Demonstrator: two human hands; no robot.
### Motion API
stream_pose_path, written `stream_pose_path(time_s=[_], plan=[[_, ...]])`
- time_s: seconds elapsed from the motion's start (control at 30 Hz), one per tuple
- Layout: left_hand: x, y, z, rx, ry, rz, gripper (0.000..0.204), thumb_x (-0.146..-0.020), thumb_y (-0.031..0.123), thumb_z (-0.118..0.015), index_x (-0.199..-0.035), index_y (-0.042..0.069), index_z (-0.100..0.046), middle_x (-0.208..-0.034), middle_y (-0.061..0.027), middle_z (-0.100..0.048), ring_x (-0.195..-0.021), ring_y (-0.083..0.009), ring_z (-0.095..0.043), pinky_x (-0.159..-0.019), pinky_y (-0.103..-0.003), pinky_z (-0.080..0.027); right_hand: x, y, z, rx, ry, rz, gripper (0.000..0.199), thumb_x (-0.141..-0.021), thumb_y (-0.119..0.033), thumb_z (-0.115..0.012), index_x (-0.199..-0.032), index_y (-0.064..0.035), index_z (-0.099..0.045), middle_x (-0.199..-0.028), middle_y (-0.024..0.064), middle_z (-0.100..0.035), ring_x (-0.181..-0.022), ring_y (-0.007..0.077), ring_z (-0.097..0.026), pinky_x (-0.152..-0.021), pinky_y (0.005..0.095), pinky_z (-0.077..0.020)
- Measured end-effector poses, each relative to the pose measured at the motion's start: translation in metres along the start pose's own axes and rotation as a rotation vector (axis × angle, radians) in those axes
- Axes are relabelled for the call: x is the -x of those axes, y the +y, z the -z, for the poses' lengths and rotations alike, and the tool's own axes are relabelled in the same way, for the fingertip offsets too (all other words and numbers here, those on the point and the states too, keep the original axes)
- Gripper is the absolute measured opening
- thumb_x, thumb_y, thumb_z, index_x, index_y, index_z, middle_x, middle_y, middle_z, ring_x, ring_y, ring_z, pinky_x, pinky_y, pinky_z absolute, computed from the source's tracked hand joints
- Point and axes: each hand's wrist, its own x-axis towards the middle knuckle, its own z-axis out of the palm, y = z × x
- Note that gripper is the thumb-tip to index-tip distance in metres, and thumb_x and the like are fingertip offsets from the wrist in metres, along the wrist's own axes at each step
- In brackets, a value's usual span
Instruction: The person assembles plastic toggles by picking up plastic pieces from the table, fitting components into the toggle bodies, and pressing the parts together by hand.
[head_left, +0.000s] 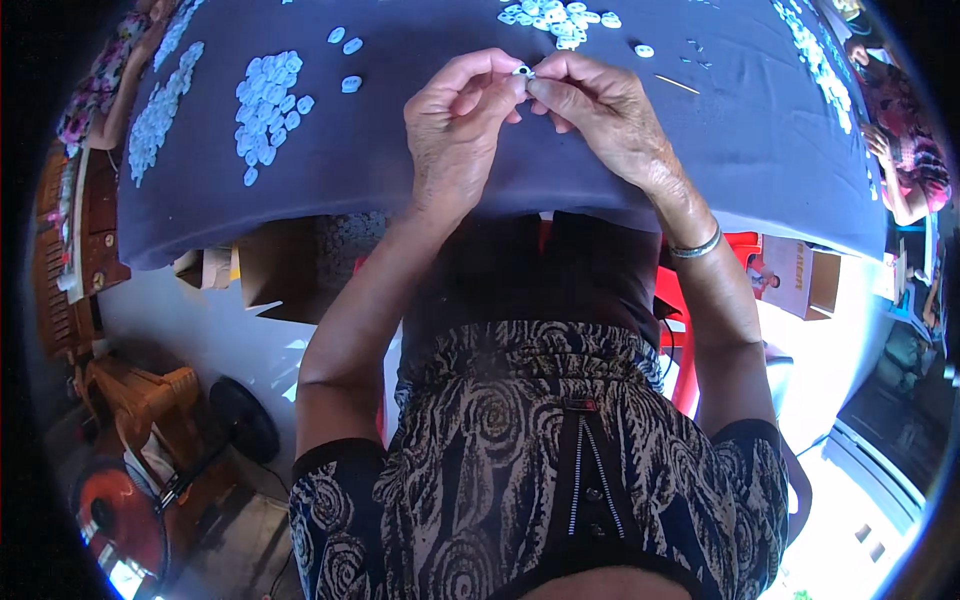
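Over the dark cloth-covered table [330, 180], my left hand [460, 120] and my right hand [598, 112] meet with the fingertips pinched together. Between them is a small white oval piece [522, 71] with a dark spot in its middle; both hands grip it from either side. The fingers cover much of it. To the left of my hands lies a pile of similar pale oval pieces [266, 108], with a few loose ones beside it. Beyond my hands sits another heap of white oval pieces [555, 18].
A thin wooden stick [677, 84] and tiny bits [697, 55] lie right of my hands. More pale pieces [165, 115] spread along the left edge and others [815, 65] at the right. People sit at both sides. Cardboard boxes [275, 265] stand under the table; a red chair [685, 370] is beneath me.
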Motion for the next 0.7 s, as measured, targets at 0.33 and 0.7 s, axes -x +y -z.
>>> stream_pose_path(time_s=[0.33, 0.7], plan=[[-0.002, 0.006, -0.007, -0.143, -0.093, 0.068, 0.019, -0.087, 0.002, -0.062, -0.105, 0.002, -0.064, -0.092, -0.0061, -0.064, -0.080, -0.0110, -0.062, -0.066, -0.024, -0.050, 0.003, -0.005, 0.013, 0.362, 0.030, 0.137, 0.018, -0.092, -0.019, -0.050, -0.091, -0.0041, -0.060, -0.070, 0.0107, -0.058, -0.062, 0.0233, -0.057, -0.061, 0.0354, -0.0461], [-0.004, 0.006, 0.006, -0.081, -0.129, 0.296, 0.016, -0.082, -0.001, -0.066, -0.098, 0.003, -0.065, -0.089, -0.0050, -0.065, -0.078, -0.0129, -0.064, -0.065, -0.025, -0.049, 0.002, -0.002, 0.020, 0.337, -0.104, 0.154, 0.018, -0.091, -0.017, -0.051, -0.088, -0.0013, -0.058, -0.074, 0.0134, -0.057, -0.068, 0.0296, -0.057, -0.066, 0.0368, -0.0456]])
